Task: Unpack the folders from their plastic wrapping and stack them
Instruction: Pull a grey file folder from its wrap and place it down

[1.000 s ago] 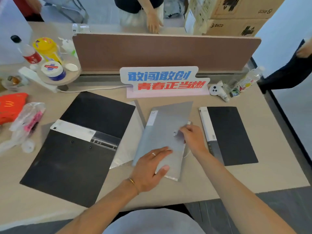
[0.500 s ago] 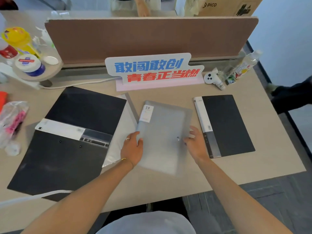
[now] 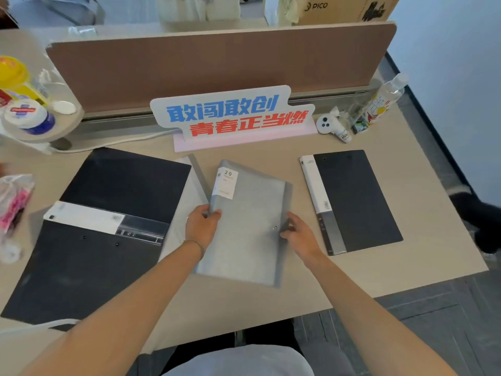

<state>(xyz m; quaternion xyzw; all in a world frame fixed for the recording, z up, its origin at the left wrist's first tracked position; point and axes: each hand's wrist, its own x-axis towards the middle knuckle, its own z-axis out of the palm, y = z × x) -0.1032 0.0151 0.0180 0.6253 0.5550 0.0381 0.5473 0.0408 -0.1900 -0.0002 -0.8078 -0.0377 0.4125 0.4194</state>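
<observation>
A grey translucent folder [image 3: 244, 226] with a white "20" label lies on the desk in front of me, in clear plastic wrapping. My left hand [image 3: 202, 229] grips its left edge, thumb on top. My right hand [image 3: 299, 237] holds its right edge by the snap button. An opened black folder [image 3: 103, 232] lies spread out to the left, over a pale sheet. A closed black folder [image 3: 352, 202] with a white spine lies to the right.
A standing sign [image 3: 233, 115] with blue and red characters is behind the folders, before a brown divider [image 3: 217, 61]. Jars and bottles [image 3: 27, 104] sit at far left, a plastic bag [image 3: 13, 202] at left, a bottle [image 3: 385, 99] at back right. The desk edge [image 3: 406, 291] is near.
The grey folder was turned over so its "20" label faces up. My left hand moved from its lower end to its left edge; my right hand stays at the right edge.
</observation>
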